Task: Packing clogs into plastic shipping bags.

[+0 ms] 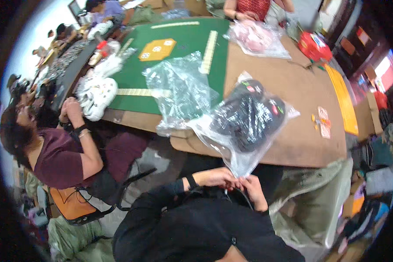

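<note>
A clear plastic bag (229,153) holding a pair of dark clogs (249,115) lies on the brown table near its front edge. Its gathered end reaches over the edge towards my body. My left hand (216,177) is closed on that end, its fingers pinching the film. Close beside it, my right hand (254,191) pinches the same gathered plastic, fingertips nearly touching those of the left. Small coloured pieces show on the clogs through the film. An unfilled clear plastic bag (179,89) lies flat to the left of the clogs, mostly over a green mat.
At left, a seated person in maroon (63,153) has hands beside white clogs (96,96). Across the table, a person in red (251,8) sits by a bag with pink items (253,37). A red bag (314,47) and a large sack (318,205) are at right.
</note>
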The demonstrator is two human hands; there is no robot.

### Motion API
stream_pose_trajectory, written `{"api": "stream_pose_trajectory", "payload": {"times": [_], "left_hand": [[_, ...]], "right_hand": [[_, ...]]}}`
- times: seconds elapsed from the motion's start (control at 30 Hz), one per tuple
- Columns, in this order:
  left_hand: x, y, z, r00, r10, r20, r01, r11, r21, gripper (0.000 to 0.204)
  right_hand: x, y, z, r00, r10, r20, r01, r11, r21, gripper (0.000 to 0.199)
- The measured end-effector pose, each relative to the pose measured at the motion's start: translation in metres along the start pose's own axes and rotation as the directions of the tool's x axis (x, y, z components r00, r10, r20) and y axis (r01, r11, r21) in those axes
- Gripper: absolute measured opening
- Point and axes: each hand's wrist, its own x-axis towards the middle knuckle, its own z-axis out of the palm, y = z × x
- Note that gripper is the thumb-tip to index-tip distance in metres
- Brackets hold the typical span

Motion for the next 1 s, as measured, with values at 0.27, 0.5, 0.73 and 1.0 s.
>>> {"api": "stream_pose_trajectory", "payload": {"times": [0.27, 0.5, 0.73, 1.0], "left_hand": [[0.007, -0.003, -0.002, 1.0, 0.009, -0.019, -0.008, 0.999, 0.05, 0.024], [0.0, 0.004, -0.001, 0.982, 0.126, -0.144, -0.126, 0.992, 0.006, 0.027], [0.003, 0.001, -0.008, 0.938, 0.213, -0.272, -0.221, 0.975, 0.003, 0.024], [-0.003, 0.006, -0.017, 0.873, 0.288, -0.394, -0.349, 0.932, -0.093, 0.019]], "right_hand": [[-0.011, -0.005, 0.001, 0.999, -0.006, -0.034, 0.01, 0.991, 0.132, 0.021], [-0.014, 0.003, -0.007, 1.0, 0.014, -0.009, -0.012, 0.978, 0.208, 0.019], [-0.015, -0.001, -0.013, 1.0, 0.021, -0.016, -0.014, 0.94, 0.342, 0.023], [-0.018, -0.003, -0.029, 0.999, -0.046, -0.025, 0.052, 0.932, 0.358, 0.03]]}}
